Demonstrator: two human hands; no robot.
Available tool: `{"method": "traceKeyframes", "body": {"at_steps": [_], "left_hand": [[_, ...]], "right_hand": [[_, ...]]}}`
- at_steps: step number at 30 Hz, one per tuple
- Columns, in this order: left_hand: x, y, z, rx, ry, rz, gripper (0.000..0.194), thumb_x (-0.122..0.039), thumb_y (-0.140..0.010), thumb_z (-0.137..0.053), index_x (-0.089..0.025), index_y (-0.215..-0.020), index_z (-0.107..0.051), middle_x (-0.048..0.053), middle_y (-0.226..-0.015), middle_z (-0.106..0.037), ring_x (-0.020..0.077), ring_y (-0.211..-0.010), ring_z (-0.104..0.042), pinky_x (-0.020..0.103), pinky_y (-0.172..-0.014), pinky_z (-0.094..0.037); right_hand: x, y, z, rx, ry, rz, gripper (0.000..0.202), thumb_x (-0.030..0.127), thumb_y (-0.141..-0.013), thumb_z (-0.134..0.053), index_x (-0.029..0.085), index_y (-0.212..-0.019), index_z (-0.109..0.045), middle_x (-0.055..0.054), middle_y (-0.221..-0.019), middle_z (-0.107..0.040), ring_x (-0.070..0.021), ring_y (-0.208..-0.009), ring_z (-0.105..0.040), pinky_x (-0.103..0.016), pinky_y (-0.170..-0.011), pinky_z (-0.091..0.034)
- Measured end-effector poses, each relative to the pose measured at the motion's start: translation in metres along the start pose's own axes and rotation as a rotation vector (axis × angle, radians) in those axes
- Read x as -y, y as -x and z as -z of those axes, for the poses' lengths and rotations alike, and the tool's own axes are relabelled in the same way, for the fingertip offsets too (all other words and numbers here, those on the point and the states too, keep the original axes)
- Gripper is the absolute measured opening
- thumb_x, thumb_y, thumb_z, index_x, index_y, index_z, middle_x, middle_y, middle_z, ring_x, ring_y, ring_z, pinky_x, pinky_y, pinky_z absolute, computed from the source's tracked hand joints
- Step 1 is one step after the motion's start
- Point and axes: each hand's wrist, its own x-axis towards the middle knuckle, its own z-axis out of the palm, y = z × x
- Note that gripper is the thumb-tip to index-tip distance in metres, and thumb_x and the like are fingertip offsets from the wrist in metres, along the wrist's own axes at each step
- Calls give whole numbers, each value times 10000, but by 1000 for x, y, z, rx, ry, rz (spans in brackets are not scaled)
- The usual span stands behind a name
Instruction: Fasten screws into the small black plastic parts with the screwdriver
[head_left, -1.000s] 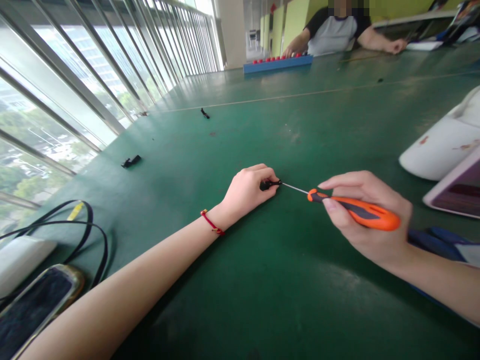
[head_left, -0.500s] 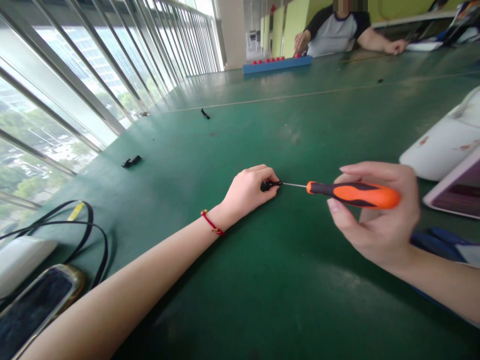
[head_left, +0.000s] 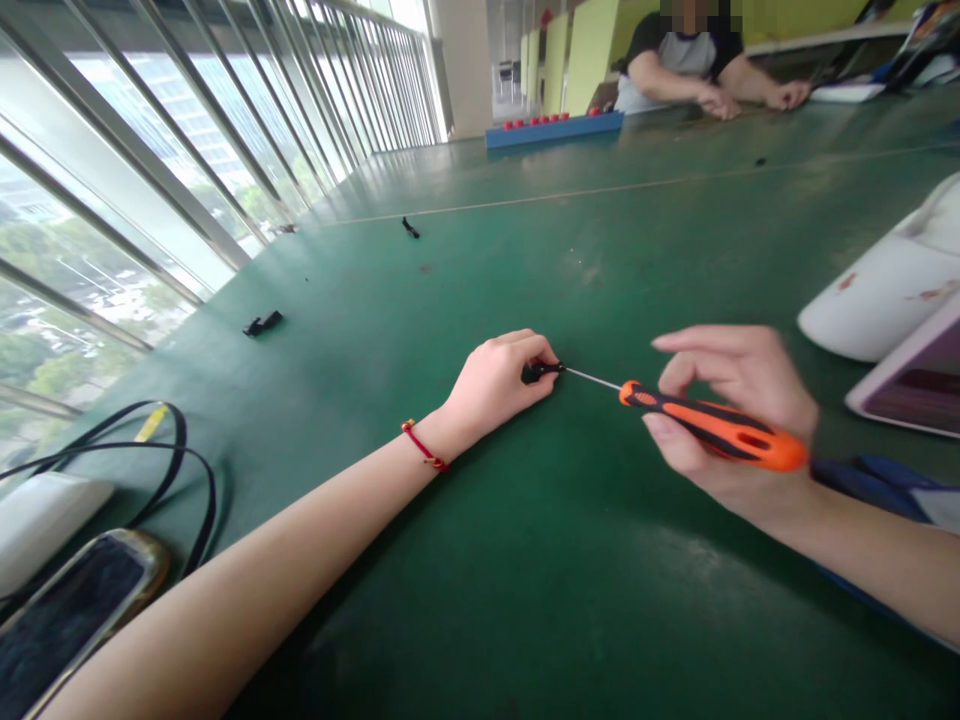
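My left hand (head_left: 504,375) rests on the green table and pinches a small black part (head_left: 534,372), mostly covered by the fingers. The tip of a screwdriver (head_left: 709,425) with an orange and black handle meets the right end of that part. In my right hand (head_left: 757,430) the handle lies loosely across the palm, with thumb below and forefinger lifted off above it. The thin metal shaft slants down to the right from the black part. A red cord bracelet (head_left: 426,445) circles my left wrist.
Two black pieces lie on the table, one at left (head_left: 262,323) and another farther back (head_left: 410,228). A phone (head_left: 82,610) and black cable (head_left: 214,490) are at lower left. A white container (head_left: 874,290) stands right. Across the table, a person (head_left: 679,70) sits by a blue rack (head_left: 555,130).
The screwdriver handle has swung downward and its forefinger and thumb grip has loosened. My left hand stays still. The person opposite has drawn one hand back from the blue rack.
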Motion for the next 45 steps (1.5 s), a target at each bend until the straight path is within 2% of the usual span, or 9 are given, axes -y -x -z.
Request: {"method": "traceKeyframes", "body": {"at_steps": [3,8,14,19,24,29,35,41,45], "left_hand": [[0,0,1,9,2,-8,70,-141,-742,-569,-155,-785,-622,24,-822,-642,127,-750,-590,233,-691,-481],[-1,0,1,5,0,-7,68,-137,-741,-570,-158,-776,-624,24,-817,-641,125,-745,-592,231,-689,-485],[0,0,1,6,5,-14,73,-137,-747,-565,-158,-782,-626,28,-830,-644,128,-753,-595,236,-692,-488],[-1,0,1,5,5,-13,65,-135,-746,-567,-157,-773,-622,25,-830,-643,125,-751,-594,233,-690,-484],[0,0,1,11,8,-13,64,-136,-743,-567,-156,-776,-618,27,-828,-640,127,-751,-591,234,-688,-485],[0,0,0,6,8,-5,67,-129,-737,-569,-155,-775,-617,24,-819,-638,126,-745,-586,231,-681,-480],[0,0,0,-3,12,-2,68,-134,-731,-572,-154,-775,-619,23,-814,-639,129,-749,-587,233,-691,-479],[0,0,0,-18,11,20,63,-134,-726,-578,-154,-770,-619,21,-803,-638,128,-729,-580,236,-677,-477],[0,-1,0,-12,17,10,66,-130,-729,-572,-153,-769,-619,23,-811,-639,128,-741,-579,237,-687,-477]], "right_hand": [[1,2,1,34,109,-5,307,186,-700,-662,262,-989,-591,39,-576,-539,-145,-569,-527,-349,-634,-471],[-1,-1,-3,-108,-60,10,512,135,-636,-686,257,-1111,-538,-7,-831,-553,-145,-678,-567,-318,-609,-488],[2,1,0,32,131,13,261,200,-715,-651,264,-960,-587,36,-576,-532,-142,-574,-525,-337,-609,-468],[-1,0,-2,-106,-28,25,487,159,-641,-682,265,-1096,-544,-16,-844,-561,-154,-690,-576,-325,-599,-496],[1,1,0,56,83,-15,308,190,-703,-656,266,-992,-582,52,-545,-513,-137,-538,-516,-336,-594,-469],[-1,1,-2,-101,-11,35,484,147,-646,-684,267,-1096,-554,-19,-858,-580,-150,-680,-580,-326,-613,-498],[3,0,0,57,85,-41,225,202,-736,-643,244,-949,-586,61,-517,-498,-103,-479,-475,-303,-562,-445],[1,-1,-3,-104,10,-8,379,145,-684,-660,244,-1037,-560,-8,-812,-574,-133,-662,-581,-296,-592,-488],[3,-1,-1,21,112,-23,241,202,-717,-651,257,-941,-579,35,-619,-544,-127,-566,-523,-316,-605,-475]]}}
